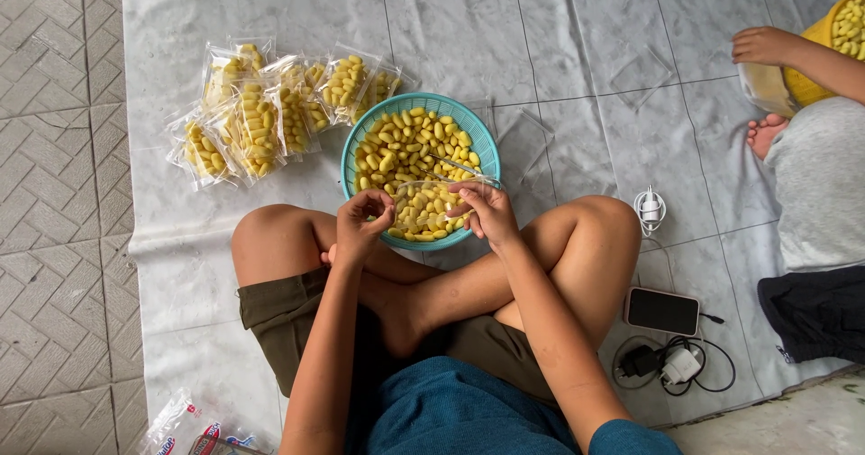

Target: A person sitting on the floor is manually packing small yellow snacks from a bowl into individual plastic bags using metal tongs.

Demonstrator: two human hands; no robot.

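1. Clear plastic bag [422, 210], part-filled with yellow snack pieces, sits stretched between both hands over the near rim of the teal basket [353, 153].
2. Left hand [360, 225] pinches the bag's left edge.
3. Right hand [485, 213] grips its right edge.
4. Filled packets [261, 113] lie beyond the left hand.
5. A phone [662, 311] rests right of the right arm.

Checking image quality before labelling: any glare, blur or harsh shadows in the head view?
Head view: soft, even daylight, only faint shadows under the knees; mild sheen on the clear plastic bag held by the left hand and right hand; the round teal plastic basket of yellow snack pieces is sharp; no motion blur; slight wide-angle stretching at the edges.
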